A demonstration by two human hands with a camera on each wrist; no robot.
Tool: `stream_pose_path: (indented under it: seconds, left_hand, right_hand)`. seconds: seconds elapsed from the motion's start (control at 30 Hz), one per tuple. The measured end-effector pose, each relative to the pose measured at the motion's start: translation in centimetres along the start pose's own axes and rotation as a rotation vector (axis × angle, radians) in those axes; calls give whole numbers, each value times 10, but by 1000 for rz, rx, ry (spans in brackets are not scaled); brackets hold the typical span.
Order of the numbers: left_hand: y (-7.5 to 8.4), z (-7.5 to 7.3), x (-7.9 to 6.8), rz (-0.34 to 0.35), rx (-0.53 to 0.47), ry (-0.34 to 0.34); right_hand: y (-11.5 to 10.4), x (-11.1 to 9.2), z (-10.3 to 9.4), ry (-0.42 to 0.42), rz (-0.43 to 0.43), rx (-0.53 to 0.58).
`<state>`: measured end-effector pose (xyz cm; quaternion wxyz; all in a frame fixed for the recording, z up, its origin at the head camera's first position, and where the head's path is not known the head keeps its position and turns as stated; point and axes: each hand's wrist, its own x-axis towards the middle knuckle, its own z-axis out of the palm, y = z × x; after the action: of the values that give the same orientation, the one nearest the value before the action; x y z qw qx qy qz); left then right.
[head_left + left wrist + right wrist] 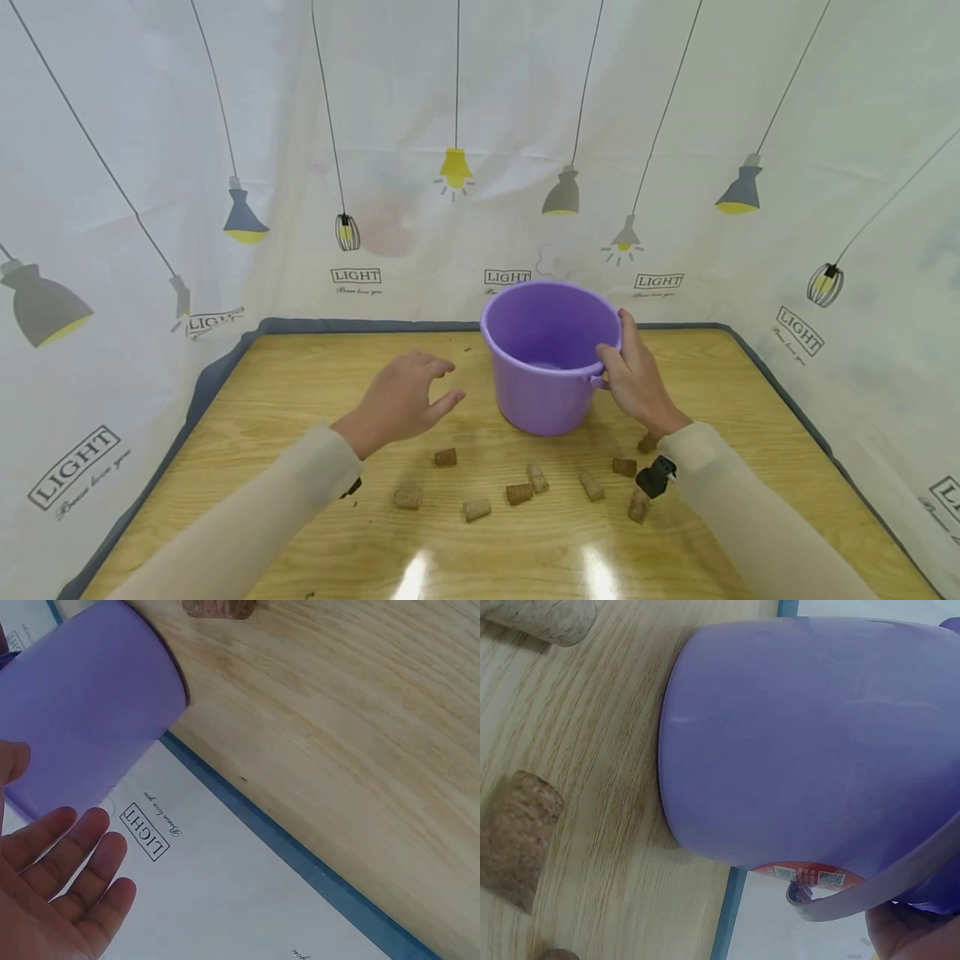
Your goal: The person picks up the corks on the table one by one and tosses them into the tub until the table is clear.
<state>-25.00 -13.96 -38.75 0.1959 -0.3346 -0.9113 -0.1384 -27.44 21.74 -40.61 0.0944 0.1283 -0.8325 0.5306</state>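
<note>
A purple plastic bucket (543, 400) is at the back of the wooden table, its mouth facing up and slightly toward me. My right hand (637, 379) grips its rim on the right side, thumb over the edge, near the handle's joint. The bucket handle (877, 892) hangs along the side in the right wrist view. To the left of the bucket, my left hand (405, 396) is held apart from it with fingers loosely extended and nothing in them. Several corks lie in front of the bucket, among them a dark cork (446, 457) and a pale cork (476, 509).
The wooden table (300, 433) has a dark blue edge strip (217, 371). White sheeting (405, 100) printed with hanging lamps surrounds its back and sides. A red label (810, 874) is on the bucket's side. More corks, like a speckled cork (517, 840), lie near my right wrist.
</note>
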Motion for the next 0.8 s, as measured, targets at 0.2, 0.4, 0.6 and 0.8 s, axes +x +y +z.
stream_pose_path:
  seconds: [0.2, 0.4, 0.6, 0.8]
  left_hand:
    - [-2, 8, -5, -8, -13, -44]
    - [-2, 14, -10, 6, -5, -54]
    - [-1, 16, -15, 0, -12, -91]
    - [-2, 19, -19, -5, -2, -177]
  right_hand:
    - [-1, 0, -1, 1, -6, -2]
    - [-1, -1, -1, -1, -5, 3]
    - [0, 0, -1, -2, -5, 9]
    - [0, 0, -1, 0, -11, 2]
